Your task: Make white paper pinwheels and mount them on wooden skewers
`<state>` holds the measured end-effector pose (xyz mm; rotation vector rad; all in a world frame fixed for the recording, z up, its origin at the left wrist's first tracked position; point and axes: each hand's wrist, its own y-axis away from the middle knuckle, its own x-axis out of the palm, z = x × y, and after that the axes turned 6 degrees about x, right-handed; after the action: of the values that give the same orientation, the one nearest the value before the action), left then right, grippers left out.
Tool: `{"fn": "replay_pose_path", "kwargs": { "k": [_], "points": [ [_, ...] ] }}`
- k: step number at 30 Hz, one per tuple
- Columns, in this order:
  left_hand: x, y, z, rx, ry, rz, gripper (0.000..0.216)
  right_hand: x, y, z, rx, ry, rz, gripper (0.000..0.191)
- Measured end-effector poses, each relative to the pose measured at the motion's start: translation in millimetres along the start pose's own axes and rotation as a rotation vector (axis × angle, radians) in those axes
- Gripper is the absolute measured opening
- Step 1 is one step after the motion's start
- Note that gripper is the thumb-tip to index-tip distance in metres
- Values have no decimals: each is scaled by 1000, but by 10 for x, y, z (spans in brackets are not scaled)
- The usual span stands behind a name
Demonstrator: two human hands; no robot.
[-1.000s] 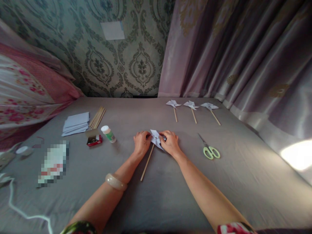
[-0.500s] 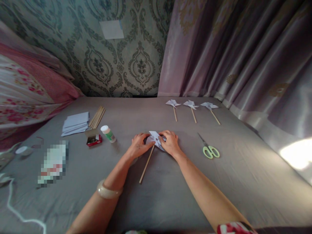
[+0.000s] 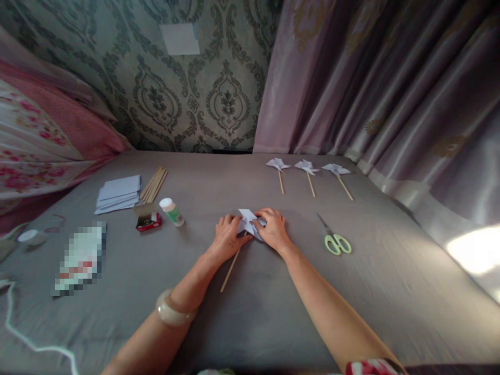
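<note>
A white paper pinwheel (image 3: 247, 219) lies on the grey cloth in front of me, its wooden stick (image 3: 230, 271) slanting down towards me. My left hand (image 3: 228, 237) grips the pinwheel's left side, the thumb reaching across its lower edge and over the top of the stick. From the right, my right hand (image 3: 273, 228) holds the other blades, with thumb and fingers bent around the paper. Part of the blades is hidden behind the fingers of both hands.
Three pinwheels (image 3: 307, 166) lie at the back right. Scissors (image 3: 334, 240) with pale green handles are on the right. At left are a paper stack (image 3: 118, 194), wooden sticks (image 3: 154, 185), a small red box (image 3: 148, 221), a white-capped bottle (image 3: 172, 212) and a white cord (image 3: 35, 344).
My left hand has shifted slightly, its thumb moving down from the pinwheel's centre to the lower edge over the stick. My right hand stays at the blades. The view has turned a little.
</note>
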<state>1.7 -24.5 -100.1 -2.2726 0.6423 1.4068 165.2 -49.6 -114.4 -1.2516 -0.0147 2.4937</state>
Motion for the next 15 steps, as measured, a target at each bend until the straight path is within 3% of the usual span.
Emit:
{"fn": "replay_pose_path", "kwargs": {
  "k": [15],
  "points": [
    [4,2,-19,25,-52,39,50,-12,4,-1,-7,-68,10,14]
  ]
}}
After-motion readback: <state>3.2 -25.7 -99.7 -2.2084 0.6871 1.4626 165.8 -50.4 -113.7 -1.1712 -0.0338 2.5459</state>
